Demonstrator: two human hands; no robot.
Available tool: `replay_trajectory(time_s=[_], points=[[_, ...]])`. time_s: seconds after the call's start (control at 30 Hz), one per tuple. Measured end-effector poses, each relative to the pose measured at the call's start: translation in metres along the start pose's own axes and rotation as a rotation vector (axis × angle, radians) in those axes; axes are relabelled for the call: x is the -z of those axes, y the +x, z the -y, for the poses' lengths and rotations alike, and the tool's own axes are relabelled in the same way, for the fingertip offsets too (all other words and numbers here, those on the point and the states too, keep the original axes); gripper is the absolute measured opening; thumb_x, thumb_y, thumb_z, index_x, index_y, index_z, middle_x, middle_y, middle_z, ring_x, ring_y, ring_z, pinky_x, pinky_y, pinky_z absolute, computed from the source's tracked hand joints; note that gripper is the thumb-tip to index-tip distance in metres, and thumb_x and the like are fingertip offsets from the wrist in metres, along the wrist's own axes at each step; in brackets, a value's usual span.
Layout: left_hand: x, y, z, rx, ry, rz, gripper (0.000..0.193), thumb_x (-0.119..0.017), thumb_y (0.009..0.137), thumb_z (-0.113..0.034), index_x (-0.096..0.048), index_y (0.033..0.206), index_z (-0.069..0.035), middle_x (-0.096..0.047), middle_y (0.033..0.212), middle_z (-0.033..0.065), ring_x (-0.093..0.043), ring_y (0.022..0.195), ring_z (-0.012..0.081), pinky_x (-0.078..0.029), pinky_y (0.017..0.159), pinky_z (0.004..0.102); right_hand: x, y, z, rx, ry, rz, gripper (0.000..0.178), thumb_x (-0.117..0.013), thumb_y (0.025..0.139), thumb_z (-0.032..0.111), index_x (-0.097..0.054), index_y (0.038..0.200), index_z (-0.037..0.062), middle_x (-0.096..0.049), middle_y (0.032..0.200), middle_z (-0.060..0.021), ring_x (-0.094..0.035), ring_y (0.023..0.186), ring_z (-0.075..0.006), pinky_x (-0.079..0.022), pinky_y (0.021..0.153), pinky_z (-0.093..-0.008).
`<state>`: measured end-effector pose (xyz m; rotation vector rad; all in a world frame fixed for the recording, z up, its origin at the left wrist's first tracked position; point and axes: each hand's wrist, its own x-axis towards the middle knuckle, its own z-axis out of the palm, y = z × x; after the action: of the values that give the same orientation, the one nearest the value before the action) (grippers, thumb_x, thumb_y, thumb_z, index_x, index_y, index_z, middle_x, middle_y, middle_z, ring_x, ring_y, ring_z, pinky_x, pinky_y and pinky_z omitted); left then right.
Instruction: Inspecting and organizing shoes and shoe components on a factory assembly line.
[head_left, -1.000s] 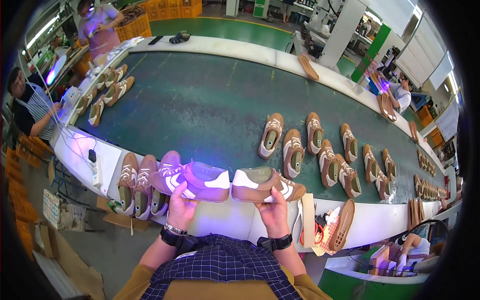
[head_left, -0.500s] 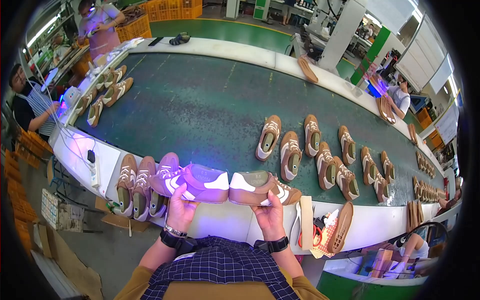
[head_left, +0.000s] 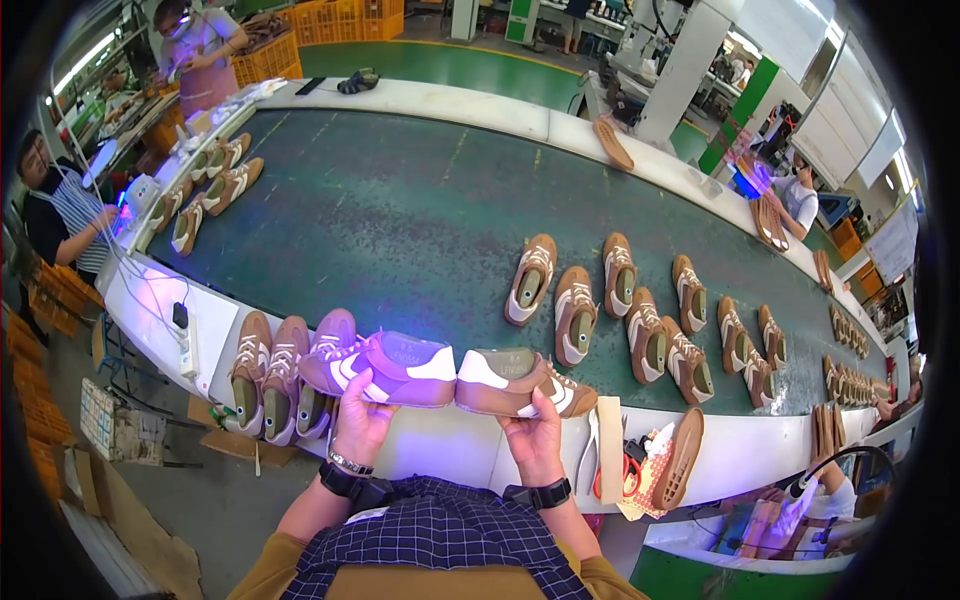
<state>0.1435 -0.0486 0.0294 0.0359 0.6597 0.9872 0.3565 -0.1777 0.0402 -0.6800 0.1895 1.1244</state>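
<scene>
Heel to heel above the near edge of the table, two brown sneakers with white stripes and laces are held side-on. My left hand grips the left sneaker from below, thumb on its near side; violet light falls on this shoe. My right hand pinches the right sneaker near its sole, its toe pointing right. The heels touch or nearly touch. Just left of my left hand stand three more sneakers, the nearest partly behind the held shoe. Each shoe has a greenish insert inside.
Several sneakers stand on the dark green conveyor belt to the right, others at far left. Beside my right hand lie a beige block, scissors and a brown sole. Co-workers sit around the belt.
The sneakers on the belt at right have shifted slightly left. The toe of the right sneaker has dipped a little. Both hands keep their hold.
</scene>
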Motion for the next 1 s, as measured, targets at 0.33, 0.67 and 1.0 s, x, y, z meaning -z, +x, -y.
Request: replay_trajectory(time_s=[0.33,0.67,1.0], points=[[-0.003,-0.001,0.004,-0.006,0.019,0.001,0.045,-0.065,0.081,-0.013,-0.05,0.123,-0.01,-0.058,0.119,0.0068,-0.054,0.111,0.0253,-0.045,0.094,0.0476,0.005,0.003,0.001,-0.002,0.028,-0.018,0.049,-0.06,0.085,0.016,-0.043,0.13,0.007,-0.049,0.13,-0.0119,-0.046,0.121,-0.0305,-0.037,0.104,-0.0518],[-0.007,-0.006,0.006,-0.009,0.054,0.011,0.043,-0.064,0.082,-0.013,-0.05,0.122,-0.009,-0.058,0.118,0.007,-0.055,0.11,0.0247,-0.045,0.095,0.0456,0.01,0.002,0.003,0.002,-0.023,-0.018,0.043,-0.058,0.087,0.018,-0.046,0.127,0.0061,-0.053,0.126,-0.011,-0.05,0.118,-0.0293,-0.041,0.101,-0.0498],[0.001,-0.007,0.003,-0.05,0.159,0.073,0.044,-0.063,0.081,-0.011,-0.05,0.123,-0.009,-0.059,0.117,0.0057,-0.056,0.108,0.0249,-0.044,0.094,0.0469,0.008,-0.003,0.01,0.035,-0.104,0.031,0.043,-0.06,0.086,0.018,-0.047,0.126,0.0072,-0.055,0.124,-0.009,-0.053,0.114,-0.0251,-0.045,0.095,-0.0456]])
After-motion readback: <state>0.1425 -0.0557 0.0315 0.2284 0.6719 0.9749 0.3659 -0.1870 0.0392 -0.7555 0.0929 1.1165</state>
